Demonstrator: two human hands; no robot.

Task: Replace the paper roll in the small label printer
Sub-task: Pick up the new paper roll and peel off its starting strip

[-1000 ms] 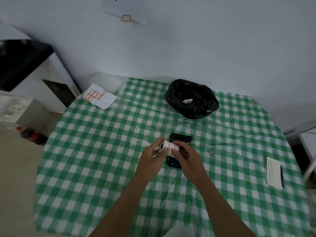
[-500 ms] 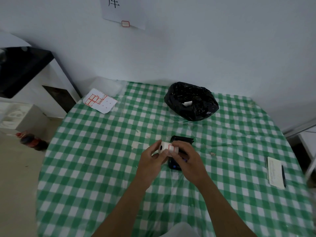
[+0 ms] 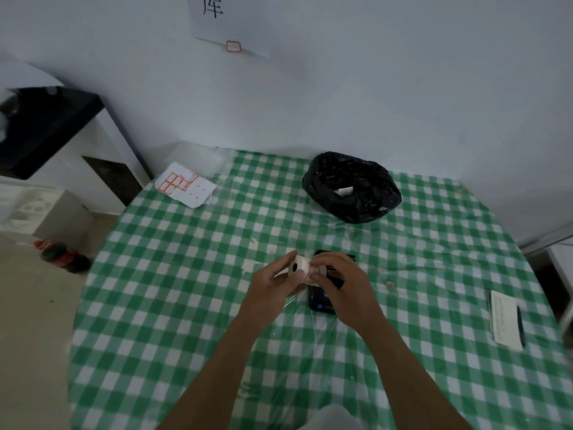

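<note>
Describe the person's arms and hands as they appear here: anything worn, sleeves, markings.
Both forearms come in bare from the lower edge: no sleeves reach into view. The left hand and right hand wear no gloves, and no watch, ring or bracelet shows. No markings are visible on either; the dim light hides finer detail.

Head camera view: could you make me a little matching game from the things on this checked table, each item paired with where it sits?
Things:
1. paper roll
2. black bag
3. notepad
4. label sheet

Places:
A. far left edge of table
B. held between both hands
C. right edge, pen beside it
D. far side, near the wall

Pairs: 1-B, 2-D, 3-C, 4-A
</note>
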